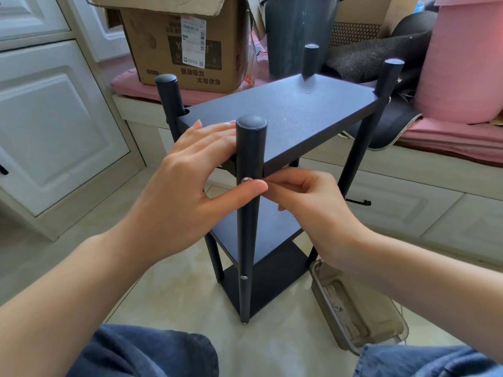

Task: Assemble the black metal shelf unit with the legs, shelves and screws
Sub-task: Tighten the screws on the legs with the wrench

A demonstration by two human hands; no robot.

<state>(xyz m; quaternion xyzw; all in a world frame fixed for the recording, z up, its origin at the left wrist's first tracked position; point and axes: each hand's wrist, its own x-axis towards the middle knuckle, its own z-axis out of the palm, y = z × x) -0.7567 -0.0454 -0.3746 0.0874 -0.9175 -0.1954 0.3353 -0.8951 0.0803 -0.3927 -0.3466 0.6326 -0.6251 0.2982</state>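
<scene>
Pinching the screw point(246, 180) at the near leg point(248, 219) — right hand point(307, 202) and left thumb; left hand point(190, 170) fingers spread flat on the top shelf point(294, 118).

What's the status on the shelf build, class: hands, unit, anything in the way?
Left hand flat on top shelf, thumb at screw in near leg. Right hand pinches at that screw. Three shelves mounted. Clear tray on floor, not blocking.

"大有作为" (bold print) on cardboard box point(185, 50)
</scene>
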